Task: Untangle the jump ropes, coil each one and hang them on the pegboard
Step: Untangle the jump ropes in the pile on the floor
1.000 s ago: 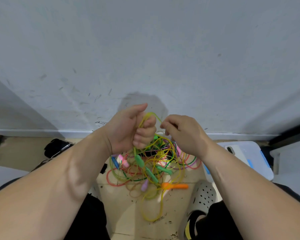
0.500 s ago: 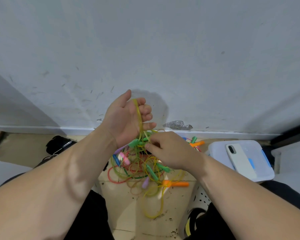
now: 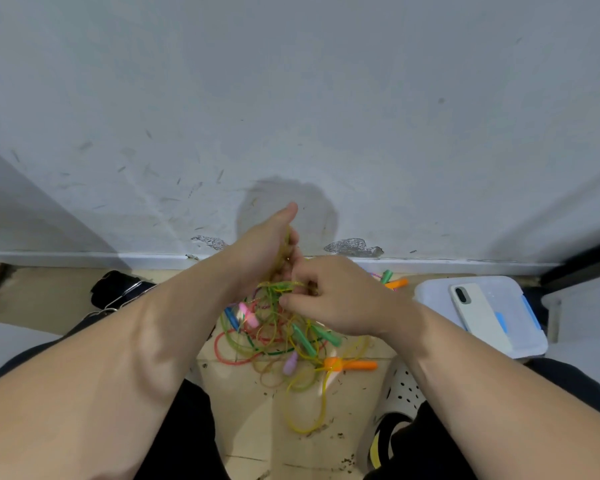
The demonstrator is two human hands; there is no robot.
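**While still tangled, ropes held in both grips**

Left grip [image 3: 267, 247] is raised before the wall, fingers curled round a yellow rope [image 3: 285, 284]. Right grip [image 3: 336, 303], just below, pinches its strands. Other jump ropes [image 3: 278, 341] lie knotted on the floor [image 3: 250, 410].

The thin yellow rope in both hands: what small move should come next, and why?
Probably draw the right hand down along the thin yellow rope, teasing it free: the left hand grips it raised, and below it runs into the tangled pile of coloured ropes on the floor.
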